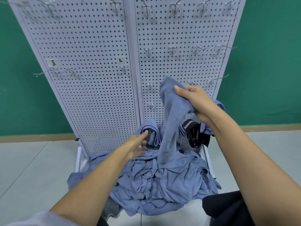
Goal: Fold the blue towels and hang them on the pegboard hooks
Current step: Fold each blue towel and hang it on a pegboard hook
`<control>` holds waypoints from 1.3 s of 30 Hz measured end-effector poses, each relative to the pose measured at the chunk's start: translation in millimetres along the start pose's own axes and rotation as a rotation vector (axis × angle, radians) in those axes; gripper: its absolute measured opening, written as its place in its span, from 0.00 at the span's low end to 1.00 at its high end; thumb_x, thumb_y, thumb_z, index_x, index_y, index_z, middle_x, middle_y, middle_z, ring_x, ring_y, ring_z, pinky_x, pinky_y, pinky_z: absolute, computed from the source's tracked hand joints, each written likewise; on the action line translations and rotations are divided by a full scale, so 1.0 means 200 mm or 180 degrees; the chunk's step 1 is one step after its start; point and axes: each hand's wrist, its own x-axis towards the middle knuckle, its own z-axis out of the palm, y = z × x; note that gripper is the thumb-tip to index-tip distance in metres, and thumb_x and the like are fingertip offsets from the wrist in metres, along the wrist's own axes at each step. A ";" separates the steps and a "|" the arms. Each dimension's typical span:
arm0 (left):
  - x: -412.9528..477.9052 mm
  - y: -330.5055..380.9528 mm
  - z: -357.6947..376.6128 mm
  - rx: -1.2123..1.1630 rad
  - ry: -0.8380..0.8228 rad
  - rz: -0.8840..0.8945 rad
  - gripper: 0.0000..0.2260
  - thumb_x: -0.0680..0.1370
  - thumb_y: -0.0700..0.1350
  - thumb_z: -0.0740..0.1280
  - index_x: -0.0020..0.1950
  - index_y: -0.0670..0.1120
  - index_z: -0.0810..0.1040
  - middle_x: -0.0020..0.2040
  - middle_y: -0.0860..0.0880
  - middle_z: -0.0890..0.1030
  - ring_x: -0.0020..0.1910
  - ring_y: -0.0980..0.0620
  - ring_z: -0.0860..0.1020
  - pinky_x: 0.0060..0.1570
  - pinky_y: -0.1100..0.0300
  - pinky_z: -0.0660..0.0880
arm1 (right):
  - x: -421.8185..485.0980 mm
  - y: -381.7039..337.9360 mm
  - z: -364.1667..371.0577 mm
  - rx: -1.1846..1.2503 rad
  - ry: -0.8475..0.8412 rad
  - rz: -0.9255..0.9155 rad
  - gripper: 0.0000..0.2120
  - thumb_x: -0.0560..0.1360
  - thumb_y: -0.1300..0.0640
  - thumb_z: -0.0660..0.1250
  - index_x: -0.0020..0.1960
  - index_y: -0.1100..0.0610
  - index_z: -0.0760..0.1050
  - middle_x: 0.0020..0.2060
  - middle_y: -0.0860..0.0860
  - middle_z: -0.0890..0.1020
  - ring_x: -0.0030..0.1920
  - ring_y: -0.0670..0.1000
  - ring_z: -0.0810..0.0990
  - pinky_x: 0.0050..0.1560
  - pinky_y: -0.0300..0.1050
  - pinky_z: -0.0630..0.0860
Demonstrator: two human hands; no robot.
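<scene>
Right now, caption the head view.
Right hand grips a blue towel above the pile before a pegboard; left hand open.

Bright, even, diffuse light fills the scene and shadows stay soft: faint ones trail below the hooks (148, 51) on the pegboard (97, 79), and darker ones sit in the folds of the towel pile (162, 181). The wide lens splays the pegboard's sides outward and stretches whatever lies near the lower corners. The left hand (136, 144) is motion-blurred, and the topmost hooks look soft.
</scene>
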 end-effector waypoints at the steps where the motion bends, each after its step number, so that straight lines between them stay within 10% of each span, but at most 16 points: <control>1: 0.02 -0.03 0.00 -0.0068 -0.0076 -0.0144 0.19 0.78 0.57 0.64 0.59 0.44 0.72 0.59 0.44 0.75 0.53 0.44 0.76 0.55 0.50 0.75 | 0.00 -0.03 0.00 0.0119 -0.0002 -0.0037 0.12 0.78 0.53 0.65 0.38 0.56 0.75 0.29 0.48 0.79 0.29 0.45 0.76 0.29 0.37 0.70; 5: 0.05 -0.12 -0.01 -0.0768 -0.0887 -0.0830 0.34 0.75 0.65 0.62 0.70 0.39 0.66 0.63 0.40 0.75 0.55 0.39 0.80 0.57 0.46 0.75 | 0.01 -0.10 0.00 0.0686 -0.0054 -0.0185 0.10 0.78 0.53 0.65 0.41 0.56 0.77 0.32 0.47 0.82 0.32 0.44 0.80 0.31 0.35 0.74; 9: 0.01 -0.08 -0.03 -0.1529 -0.1282 -0.1175 0.28 0.73 0.61 0.67 0.60 0.39 0.76 0.58 0.38 0.79 0.47 0.43 0.80 0.39 0.55 0.75 | 0.02 -0.07 -0.03 0.0985 -0.0013 -0.0154 0.09 0.78 0.51 0.64 0.43 0.55 0.77 0.34 0.47 0.82 0.34 0.44 0.80 0.34 0.36 0.75; 16: -0.07 0.04 -0.23 -0.1552 -0.0782 -0.0213 0.13 0.67 0.37 0.68 0.51 0.41 0.78 0.45 0.43 0.84 0.40 0.47 0.83 0.44 0.53 0.80 | -0.01 0.12 -0.15 0.1095 0.0290 0.0317 0.11 0.78 0.51 0.64 0.53 0.59 0.77 0.37 0.50 0.84 0.37 0.47 0.83 0.35 0.38 0.79; 22: -0.11 0.08 -0.37 -0.1395 -0.0864 -0.0179 0.17 0.67 0.51 0.73 0.53 0.44 0.82 0.52 0.45 0.83 0.49 0.46 0.81 0.57 0.48 0.74 | -0.02 0.27 -0.18 0.0986 0.0376 0.0636 0.18 0.78 0.49 0.63 0.60 0.61 0.76 0.45 0.53 0.84 0.41 0.49 0.83 0.39 0.41 0.79; 33: -0.22 0.14 -0.64 0.0270 0.0100 0.0882 0.12 0.80 0.46 0.64 0.62 0.44 0.76 0.58 0.45 0.81 0.53 0.50 0.81 0.49 0.55 0.77 | -0.08 0.37 -0.19 0.0287 -0.0367 0.1043 0.14 0.78 0.58 0.64 0.62 0.60 0.75 0.55 0.56 0.83 0.53 0.54 0.83 0.45 0.44 0.82; 39: -0.27 0.19 -0.72 -0.0203 -0.0288 0.1446 0.11 0.80 0.38 0.61 0.62 0.46 0.73 0.53 0.46 0.83 0.50 0.52 0.82 0.47 0.60 0.80 | -0.08 0.38 -0.19 0.0634 -0.0412 0.0646 0.12 0.77 0.66 0.62 0.58 0.57 0.76 0.49 0.54 0.85 0.46 0.50 0.84 0.45 0.42 0.82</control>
